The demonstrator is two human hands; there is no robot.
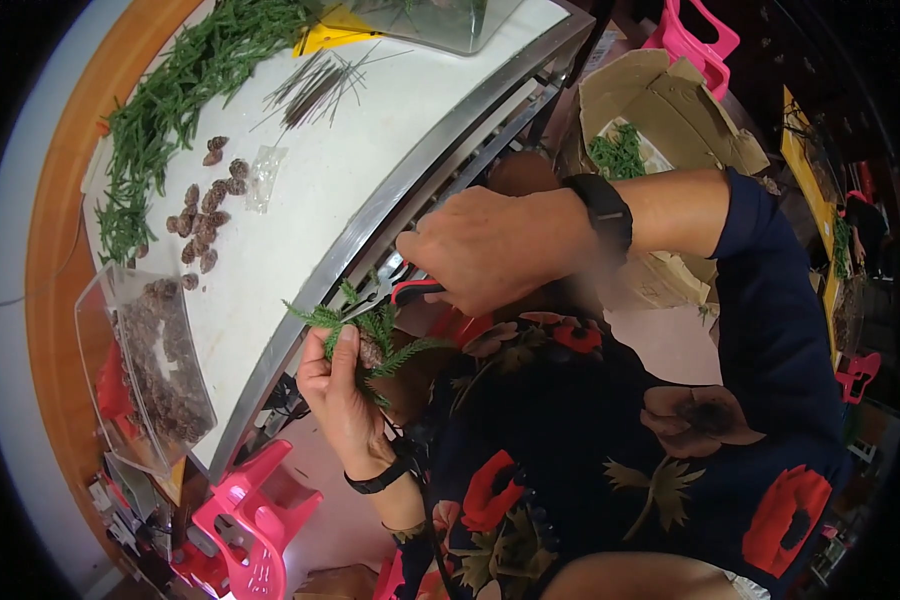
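Just off the table's edge, my left hand pinches a green artificial pine sprig between thumb and fingers. A small brown pine cone sits among its needles. My right hand is closed round the red-and-black handles of a pair of pliers. Their metal jaws reach to the sprig, close to my left thumb tip. Whether the jaws grip a wire there, I cannot tell.
On the white table lie loose pine cones, thin wires and a heap of green sprigs. A clear bin holds more cones. A cardboard box stands at right; a pink stool is near the lower left.
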